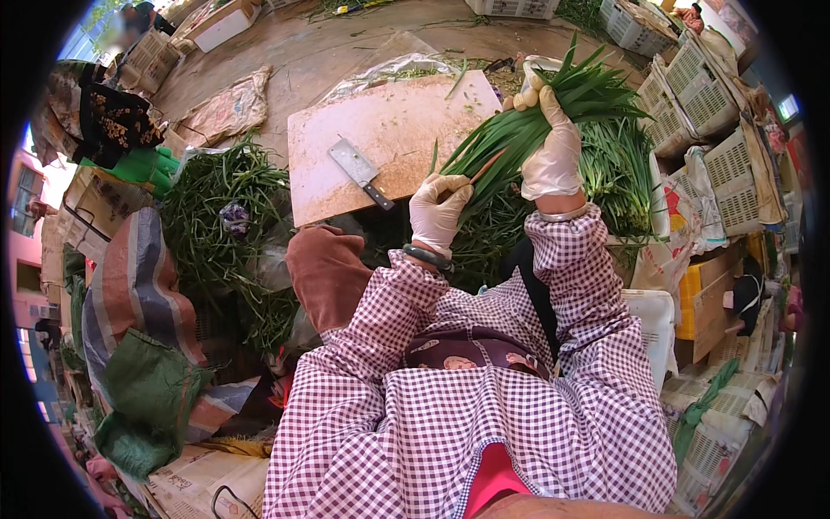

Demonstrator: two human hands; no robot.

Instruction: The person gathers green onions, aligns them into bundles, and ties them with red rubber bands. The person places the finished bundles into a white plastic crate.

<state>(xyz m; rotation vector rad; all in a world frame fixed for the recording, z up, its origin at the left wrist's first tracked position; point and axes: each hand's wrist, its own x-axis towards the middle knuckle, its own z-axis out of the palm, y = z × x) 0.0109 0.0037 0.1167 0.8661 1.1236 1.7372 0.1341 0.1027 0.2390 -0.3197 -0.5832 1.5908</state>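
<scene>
My right hand (554, 146), in a pale glove, is closed round a bunch of long green leaves (506, 146), which look like garlic chives. The leaves spread out above it and hang down leftward. At their lower left, my left hand (442, 211), gloved too, pinches a brownish leaf (487, 165) between thumb and fingers. A cleaver (353, 162) with a dark handle lies flat on a white, soiled cutting board (395, 123), left of both hands. Behind my right forearm, more leafy bunches (616, 175) fill a white container. Loose leaves lie beneath my hands.
A large heap of loose green leaves (220, 201) stands at the left, beside a striped woven sack (146, 279). Plastic crates (697, 84) are stacked at the right. A flattened sack (227, 107) lies on the floor beyond the board. People are in the far background.
</scene>
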